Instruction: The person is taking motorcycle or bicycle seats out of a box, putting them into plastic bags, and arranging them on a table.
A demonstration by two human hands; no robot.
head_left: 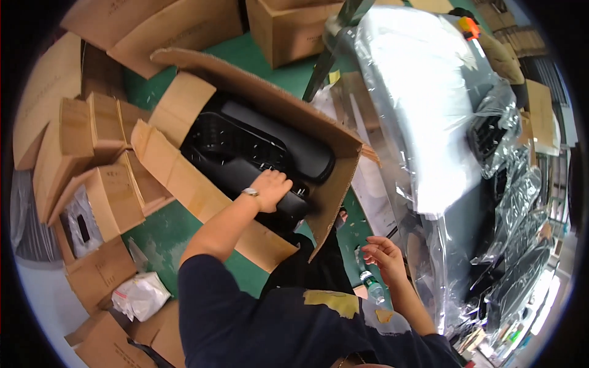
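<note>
My left hand (270, 191) reaches into an open cardboard box (179, 176), its fingers closed over the edge of a black molded plastic part (236, 175). A second long black panel (310, 153) with a smooth rounded end lies along the box's far side. What my left fingertips grip underneath is hidden. My right hand (385, 257) hangs free to the right of the box, fingers loosely bent and apart, with nothing in it. Nearest to it is a clear plastic bottle (372, 287) with a green label, below on the floor.
Cardboard boxes (116, 184) are stacked on the left, with more boxes (288, 30) behind. A white plastic bag (141, 296) lies at lower left on the green floor (156, 236). On the right, a surface holds film-wrapped panels (423, 104) and plastic-wrapped dark parts (509, 208).
</note>
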